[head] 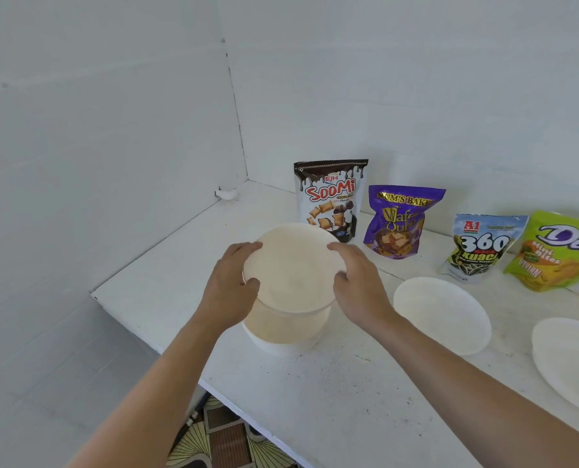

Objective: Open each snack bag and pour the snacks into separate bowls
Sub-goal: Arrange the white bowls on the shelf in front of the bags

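Observation:
My left hand [229, 287] and my right hand [357, 282] both grip the rim of a white bowl [293, 268], held tilted just above a second white bowl [281, 332] that stands on the white table [332, 400]. Behind them the Soomi bag [330, 197] stands upright by the wall. To its right stand the purple wafer bag [397, 221], the A1 360 kuaci bag [480, 248] and the green Deka bag [561, 255]. All the bags look sealed.
Two more white bowls sit on the table to the right, one [443, 315] beside my right wrist and one [571, 359] at the frame's edge. The table's left edge [139, 329] drops to a patterned floor [220, 437]. White walls close the corner behind.

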A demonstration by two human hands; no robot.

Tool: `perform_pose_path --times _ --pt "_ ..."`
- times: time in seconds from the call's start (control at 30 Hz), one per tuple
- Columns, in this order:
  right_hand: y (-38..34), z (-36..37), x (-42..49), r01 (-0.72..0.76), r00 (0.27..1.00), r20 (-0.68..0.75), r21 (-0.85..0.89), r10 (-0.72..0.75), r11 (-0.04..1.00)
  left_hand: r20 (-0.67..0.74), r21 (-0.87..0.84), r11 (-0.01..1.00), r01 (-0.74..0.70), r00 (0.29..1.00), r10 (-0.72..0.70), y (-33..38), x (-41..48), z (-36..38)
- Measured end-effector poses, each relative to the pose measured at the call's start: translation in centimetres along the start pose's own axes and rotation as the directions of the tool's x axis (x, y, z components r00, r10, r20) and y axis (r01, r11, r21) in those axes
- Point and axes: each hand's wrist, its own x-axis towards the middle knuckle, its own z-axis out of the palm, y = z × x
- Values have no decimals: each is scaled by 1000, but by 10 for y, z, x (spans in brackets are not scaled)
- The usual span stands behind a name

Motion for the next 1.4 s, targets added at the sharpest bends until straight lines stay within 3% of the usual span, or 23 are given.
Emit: perform_pose_path --times 0.23,0.4,0.7,1.1,1.4 --pt "19 -64 -18 -51 980 -182 193 87 980 22 -160 979 -129 991 134 55 5 33" --pt "56 -103 -58 -152 947 -240 254 214 955 125 -237 961 -140 977 174 81 -8 81" --pt "104 -133 -131 -300 932 -144 213 333 930 335 -197 975 -103 928 165 91 -51 143" --pt "145 -110 -192 -369 929 59 170 365 914 430 -210 963 166 901 -61 65 -118 169" --pt "145 -101 -206 -327 945 66 259 321 909 458 -198 967 159 887 -52 56 -126 175"
